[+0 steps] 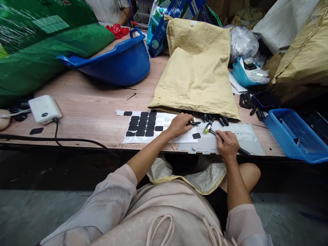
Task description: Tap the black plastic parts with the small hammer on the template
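Our left hand (179, 125) pinches the slim black piece (195, 123) between our hands while our right hand (229, 145) grips the small hammer (214, 132), whose yellow-green head (206, 131) we do well to keep clear of our fingertips.

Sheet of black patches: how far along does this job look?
Probably partway. Done: the white sheet has bare areas, and a loose patch lies near its right edge, so some were perhaps peeled; I cannot confirm any finished piece. In hand: the left hand holds a dark rod-like piece, the right hand a hammer. Left: many black patches and small black parts by the sack.
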